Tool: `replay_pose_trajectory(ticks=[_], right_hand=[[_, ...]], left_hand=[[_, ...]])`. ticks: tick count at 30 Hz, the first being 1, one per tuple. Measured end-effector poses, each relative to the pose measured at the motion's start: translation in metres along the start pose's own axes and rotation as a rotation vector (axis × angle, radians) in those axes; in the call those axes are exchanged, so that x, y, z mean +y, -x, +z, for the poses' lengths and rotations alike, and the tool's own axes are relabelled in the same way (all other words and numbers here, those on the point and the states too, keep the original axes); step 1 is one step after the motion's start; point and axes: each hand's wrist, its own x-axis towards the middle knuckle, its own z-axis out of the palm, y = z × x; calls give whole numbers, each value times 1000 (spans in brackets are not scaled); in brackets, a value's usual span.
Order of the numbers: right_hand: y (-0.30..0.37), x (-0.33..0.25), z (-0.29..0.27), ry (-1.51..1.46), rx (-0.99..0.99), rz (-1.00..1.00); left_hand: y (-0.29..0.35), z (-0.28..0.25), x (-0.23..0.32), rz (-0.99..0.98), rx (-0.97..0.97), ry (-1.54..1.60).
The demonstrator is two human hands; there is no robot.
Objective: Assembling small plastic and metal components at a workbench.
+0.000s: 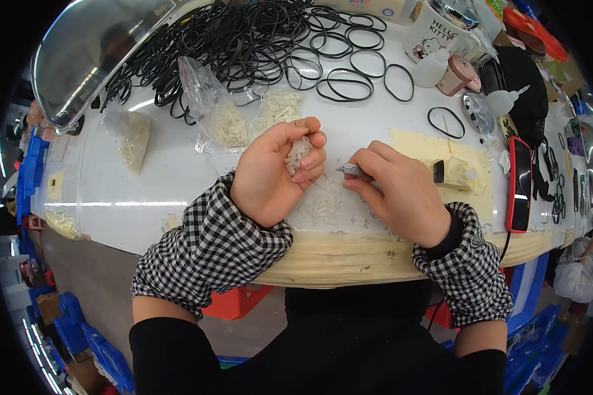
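My left hand [270, 171] is turned palm up with curled fingers, cupping a small heap of whitish pieces [299, 155]. Between the thumb and fingers of my right hand [402, 187] is a small grey metal blade [353, 170], its tip pointing left toward the cupped hand. More of the same loose whitish bits [323, 203] lie on the white table beneath and between both hands. Just beyond my left hand rest clear plastic bags of pale pieces, one tall bag [225, 122] and another [275, 108] beside it.
Tangled black rubber rings [230, 39] cover the far table. A smaller bag [135, 141] lies left. To the right are a red-cased phone [519, 184], a tape-covered block [460, 174], a squeeze bottle [504, 100] and a white cup [435, 33]. Yellow tape covers the front edge [349, 260].
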Motion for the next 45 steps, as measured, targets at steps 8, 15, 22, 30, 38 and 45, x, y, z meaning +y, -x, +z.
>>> replay_pose_trajectory(ticks=[8,15,22,30,38,45], right_hand=[[1,1,8,129,37,-33],[-7,-2,-4,-257,278,43],[-7,-9,-6,-365,251,28],[-6,-7,-12,-134,191,16],[-4,-4,-12,-123,129,8],[-4,-4,-13,-182,82,21]], left_hand=[[0,7,-2,55,79,-276],[2,7,-8,-3,-5,-440],[1,4,-9,-46,-168,-420],[3,6,-4,-114,-251,-326],[6,12,-3,-139,-249,-344],[6,11,-2,-143,-275,-364]])
